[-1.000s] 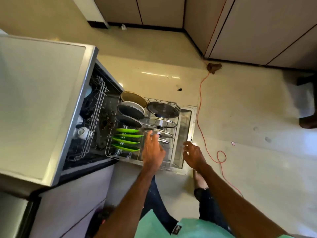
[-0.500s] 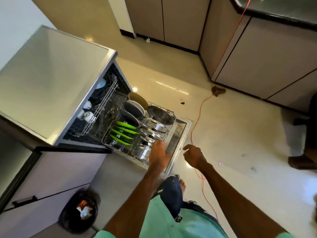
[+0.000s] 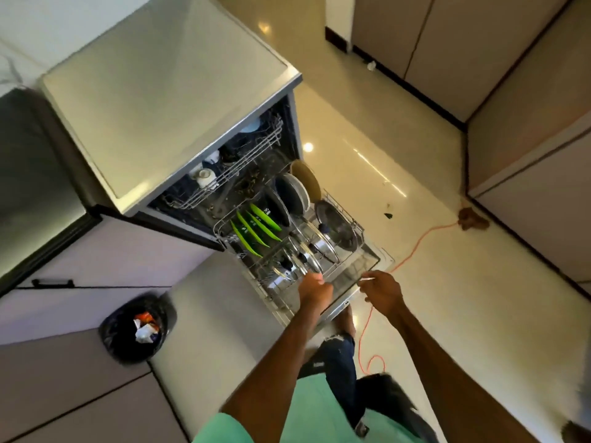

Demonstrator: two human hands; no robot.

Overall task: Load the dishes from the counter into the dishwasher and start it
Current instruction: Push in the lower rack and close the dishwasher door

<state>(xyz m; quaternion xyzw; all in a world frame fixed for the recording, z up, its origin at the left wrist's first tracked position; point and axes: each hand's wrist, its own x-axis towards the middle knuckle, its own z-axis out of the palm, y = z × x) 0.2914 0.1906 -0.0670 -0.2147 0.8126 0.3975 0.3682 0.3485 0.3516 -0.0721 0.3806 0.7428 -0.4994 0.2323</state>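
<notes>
Dishes filled the open dishwasher [image 3: 179, 100], whose door [image 3: 372, 262] lay flat with the lower rack [image 3: 359, 227] drawn out over it. Green plates [image 3: 256, 228] stood on edge at the rack's nine o'clock side. Dark plates [image 3: 295, 195] and a tan plate [image 3: 305, 179] stood at its twelve o'clock end, and glass lids [image 3: 308, 251] leaned in rows from the middle toward five o'clock. The upper rack [image 3: 230, 174] sat inside the machine at ten o'clock of the lower one, with a white cup [image 3: 203, 175] in it. The left hand [image 3: 315, 289] was at the six o'clock edge of the lower rack, its grip closed, fingers curled over the front rail. The right hand [image 3: 382, 290] hovered just at three o'clock of the left, over the door's outer edge. Its grip was slack and held nothing, the forefinger stretched toward the left hand and the other fingers loosely bent. An orange cord [image 3: 419, 243] ran across the pale floor [image 3: 351, 139] from two o'clock of the door down past the person's feet. A bin [image 3: 137, 327] lined with a black bag, scraps of rubbish in it, stood at eight o'clock of the rack, beside the cabinets [image 3: 80, 251].
</notes>
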